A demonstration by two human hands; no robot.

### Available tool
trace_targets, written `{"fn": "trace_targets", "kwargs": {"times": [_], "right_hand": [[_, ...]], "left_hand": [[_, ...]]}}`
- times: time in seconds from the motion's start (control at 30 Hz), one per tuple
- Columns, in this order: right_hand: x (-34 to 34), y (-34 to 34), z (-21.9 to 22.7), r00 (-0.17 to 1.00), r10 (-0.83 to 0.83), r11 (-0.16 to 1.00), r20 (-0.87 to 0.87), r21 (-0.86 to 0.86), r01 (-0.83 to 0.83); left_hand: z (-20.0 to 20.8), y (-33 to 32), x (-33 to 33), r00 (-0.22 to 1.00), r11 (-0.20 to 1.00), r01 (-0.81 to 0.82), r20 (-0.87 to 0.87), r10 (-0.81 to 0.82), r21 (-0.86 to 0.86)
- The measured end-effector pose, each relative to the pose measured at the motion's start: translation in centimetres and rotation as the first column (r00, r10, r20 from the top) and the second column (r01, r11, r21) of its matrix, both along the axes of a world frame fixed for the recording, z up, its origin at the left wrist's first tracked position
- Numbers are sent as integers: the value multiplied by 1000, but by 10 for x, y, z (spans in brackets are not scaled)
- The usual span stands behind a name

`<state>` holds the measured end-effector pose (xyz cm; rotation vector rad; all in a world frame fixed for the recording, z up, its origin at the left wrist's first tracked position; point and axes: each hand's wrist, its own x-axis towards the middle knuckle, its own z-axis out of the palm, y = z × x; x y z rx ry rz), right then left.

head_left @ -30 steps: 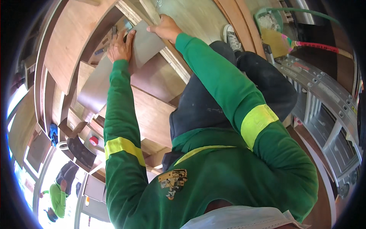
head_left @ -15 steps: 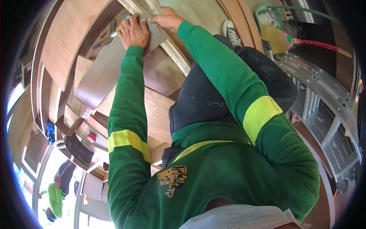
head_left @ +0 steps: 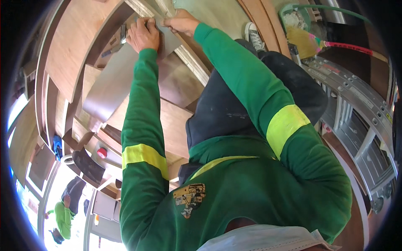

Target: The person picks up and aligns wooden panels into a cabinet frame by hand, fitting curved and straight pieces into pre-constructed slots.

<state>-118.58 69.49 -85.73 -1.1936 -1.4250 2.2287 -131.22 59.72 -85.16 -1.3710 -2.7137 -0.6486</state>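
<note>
A thin, smooth brown-grey sheet (head_left: 113,79) lies at a slant over pale wooden panels, at the far left of my body. My left hand (head_left: 143,35) is on its far end, the fingers bent and pressed around the edge there. Close beside it, my right hand (head_left: 182,21) is closed in a pinch at the sheet's far right edge. Whatever sits between those fingertips is too small to make out. A pale layered wooden strip (head_left: 190,62) runs under the sheet, and a dark-handled tool (head_left: 112,50) lies left of my left hand.
Curved wooden panels (head_left: 79,46) stand on the left, with a red round object (head_left: 101,152) and a white roll (head_left: 67,159) nearer. A metal ladder (head_left: 356,100) and a broom (head_left: 303,43) are at the right. At the lower left is a person in bright green (head_left: 63,219).
My left hand has shifted slightly left, and its fingers have curled more at the sheet's far end. My right hand stays pinched in nearly the same place.
</note>
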Motion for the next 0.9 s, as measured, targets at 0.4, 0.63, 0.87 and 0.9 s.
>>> {"fn": "trace_targets", "kwargs": {"times": [0.4,0.63,0.87,0.9], "right_hand": [[-2,-3,-5,999,49,994,5,96,-50],[10,-23,-24,984,-83,935,156,354,22],[-14,-14,-33,989,-11,835,146,546,-71],[-23,-7,-46,988,12,836,156,541,-95]], "left_hand": [[-10,9,17,989,997,-45,-138,53,59],[-5,10,25,994,993,-110,-23,109,-41],[-13,7,28,982,981,-191,2,191,-36],[-11,6,28,980,979,-199,12,200,-34]]}}
